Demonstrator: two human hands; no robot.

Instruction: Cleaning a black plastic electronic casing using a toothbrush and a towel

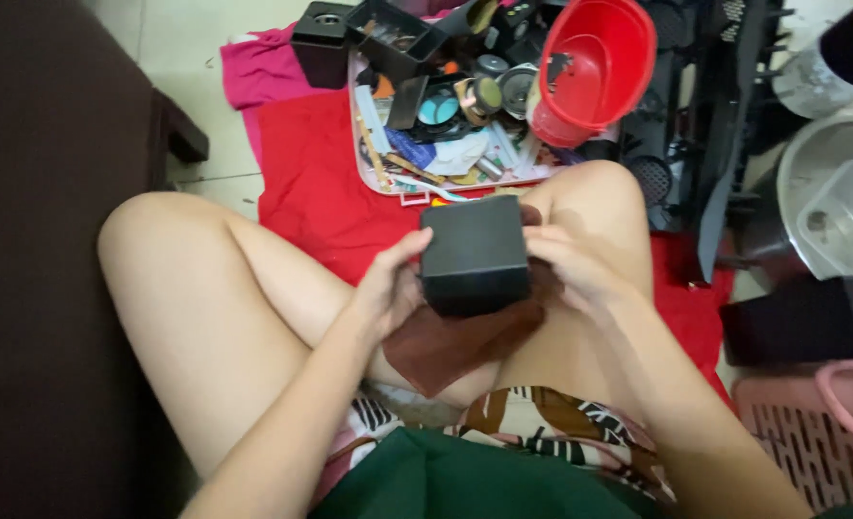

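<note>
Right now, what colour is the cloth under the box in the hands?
Brown cloth, under the black box; head view shows it best.

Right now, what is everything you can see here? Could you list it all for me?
black box: one, black, held between both hands above the lap
brown cloth: one, dark brown, under the box, draped over the lap
red cloth: one, red, spread on the floor ahead of the knees
pink cloth: one, pink, beneath the red cloth at its far edge
tray: one, pale with red rim, on the red cloth, filled with mixed small parts
red bowl: one, red, tilted at the tray's right end
black cases: a few, black, at the tray's far end
metal basin: one, silver, far right
pink basket: one, pink, lower right
left hand: one, on the box's left side
right hand: one, on the box's right side
</note>
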